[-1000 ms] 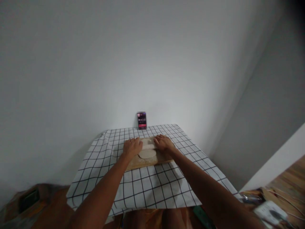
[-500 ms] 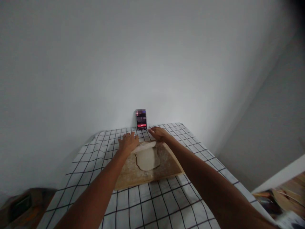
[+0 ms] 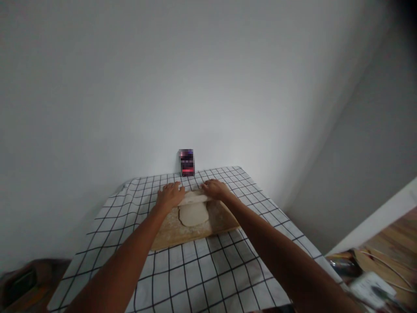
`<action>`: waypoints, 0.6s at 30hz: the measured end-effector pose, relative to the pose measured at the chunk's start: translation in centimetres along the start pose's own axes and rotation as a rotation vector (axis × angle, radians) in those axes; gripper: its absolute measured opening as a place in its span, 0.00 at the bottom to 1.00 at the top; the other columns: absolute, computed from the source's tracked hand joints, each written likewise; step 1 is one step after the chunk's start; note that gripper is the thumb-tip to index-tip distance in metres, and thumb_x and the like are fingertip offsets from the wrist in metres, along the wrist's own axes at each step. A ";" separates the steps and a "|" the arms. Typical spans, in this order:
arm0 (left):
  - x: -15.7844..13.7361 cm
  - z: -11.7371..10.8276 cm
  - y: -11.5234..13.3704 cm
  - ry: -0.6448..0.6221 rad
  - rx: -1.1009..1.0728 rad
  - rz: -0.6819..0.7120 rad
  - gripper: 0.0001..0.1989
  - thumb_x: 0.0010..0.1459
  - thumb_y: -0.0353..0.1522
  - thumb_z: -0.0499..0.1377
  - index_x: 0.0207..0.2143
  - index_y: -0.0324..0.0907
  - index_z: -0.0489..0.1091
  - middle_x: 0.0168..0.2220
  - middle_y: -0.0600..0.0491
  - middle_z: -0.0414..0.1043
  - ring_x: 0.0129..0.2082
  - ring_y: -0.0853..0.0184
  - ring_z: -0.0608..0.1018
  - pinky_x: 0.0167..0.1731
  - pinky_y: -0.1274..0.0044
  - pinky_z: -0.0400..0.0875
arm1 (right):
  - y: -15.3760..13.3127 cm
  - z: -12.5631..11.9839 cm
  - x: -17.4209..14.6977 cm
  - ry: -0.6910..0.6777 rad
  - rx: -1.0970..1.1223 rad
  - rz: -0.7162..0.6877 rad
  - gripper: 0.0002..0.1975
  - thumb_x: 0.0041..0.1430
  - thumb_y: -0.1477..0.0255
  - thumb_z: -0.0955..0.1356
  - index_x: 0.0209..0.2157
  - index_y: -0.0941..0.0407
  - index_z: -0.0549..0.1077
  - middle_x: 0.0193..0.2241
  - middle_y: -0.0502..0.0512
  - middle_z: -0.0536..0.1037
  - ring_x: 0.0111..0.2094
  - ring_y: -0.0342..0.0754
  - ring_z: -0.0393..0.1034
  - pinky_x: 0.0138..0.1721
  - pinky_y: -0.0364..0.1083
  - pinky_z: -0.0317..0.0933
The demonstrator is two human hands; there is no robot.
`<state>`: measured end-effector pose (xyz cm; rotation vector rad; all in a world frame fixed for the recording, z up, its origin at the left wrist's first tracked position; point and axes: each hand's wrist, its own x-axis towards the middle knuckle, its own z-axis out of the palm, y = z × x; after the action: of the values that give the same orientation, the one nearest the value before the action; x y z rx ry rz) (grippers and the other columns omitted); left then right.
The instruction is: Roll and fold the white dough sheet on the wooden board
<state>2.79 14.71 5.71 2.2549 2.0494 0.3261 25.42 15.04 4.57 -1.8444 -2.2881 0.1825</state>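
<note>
A flat, pale sheet of dough (image 3: 193,215) lies on a floured wooden board (image 3: 169,236). Across the dough's far edge is a light-coloured rolling pin (image 3: 194,198), dusted with flour. My left hand (image 3: 170,195) is over the pin's left end, its fingers bent forward over it. Over the right end, my right hand (image 3: 215,189) has its fingers curled down. Both hands cover the pin's ends, so only its middle shows.
A phone (image 3: 187,163) with a lit screen leans against the white wall behind the board. The table has a white checked cloth (image 3: 176,278). Low at the right are a white object (image 3: 371,289) and a cable; a brown box-like object (image 3: 26,280) stands low left.
The right hand's fingers, stretched out before, are now curled over the rolling pin. The pin sits slightly nearer me on the board. The whole view has shifted a little.
</note>
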 end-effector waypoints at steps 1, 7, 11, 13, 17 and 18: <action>-0.3 0.0 0.0 -0.004 0.002 0.001 0.26 0.72 0.41 0.47 0.66 0.43 0.67 0.68 0.42 0.69 0.67 0.51 0.69 0.65 0.54 0.63 | -0.2 0.0 -1.0 0.015 -0.014 -0.007 0.27 0.78 0.57 0.53 0.54 0.51 0.77 0.57 0.62 0.79 0.59 0.59 0.72 0.55 0.56 0.66; -2.5 -0.4 0.1 0.012 0.108 0.105 0.26 0.73 0.41 0.48 0.67 0.43 0.67 0.66 0.43 0.72 0.66 0.54 0.71 0.65 0.61 0.64 | -1.8 0.9 -7.3 0.173 -0.031 -0.029 0.25 0.79 0.59 0.52 0.57 0.51 0.74 0.60 0.61 0.76 0.64 0.57 0.65 0.63 0.57 0.59; -3.3 -0.7 0.3 0.054 0.135 0.162 0.24 0.72 0.38 0.49 0.65 0.45 0.69 0.65 0.45 0.73 0.66 0.55 0.71 0.65 0.62 0.64 | -2.4 1.6 -9.3 0.185 0.014 -0.036 0.26 0.79 0.58 0.50 0.64 0.49 0.69 0.68 0.59 0.68 0.70 0.57 0.57 0.67 0.62 0.53; -3.1 -0.8 0.5 0.043 0.131 0.148 0.23 0.72 0.38 0.50 0.65 0.45 0.70 0.65 0.46 0.74 0.66 0.56 0.72 0.66 0.62 0.64 | -2.3 1.7 -9.0 0.197 0.020 -0.029 0.26 0.80 0.59 0.50 0.64 0.50 0.69 0.68 0.59 0.68 0.70 0.57 0.58 0.68 0.62 0.53; -2.1 -0.5 0.5 -0.014 0.082 0.112 0.25 0.73 0.39 0.47 0.65 0.44 0.68 0.66 0.45 0.73 0.65 0.55 0.73 0.64 0.62 0.66 | -1.3 1.1 -6.4 0.199 0.011 -0.047 0.25 0.80 0.60 0.52 0.57 0.51 0.75 0.60 0.59 0.77 0.64 0.55 0.66 0.66 0.57 0.56; -1.8 -0.4 0.5 -0.019 0.071 0.102 0.25 0.73 0.39 0.46 0.65 0.44 0.68 0.65 0.45 0.73 0.65 0.55 0.74 0.64 0.62 0.66 | -0.9 0.9 -5.4 0.177 0.016 -0.061 0.25 0.80 0.60 0.52 0.55 0.51 0.76 0.58 0.59 0.78 0.62 0.54 0.68 0.65 0.55 0.57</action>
<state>3.09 12.83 5.97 2.3993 1.9716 0.2404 25.44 9.59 3.52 -1.7068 -2.2109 0.0268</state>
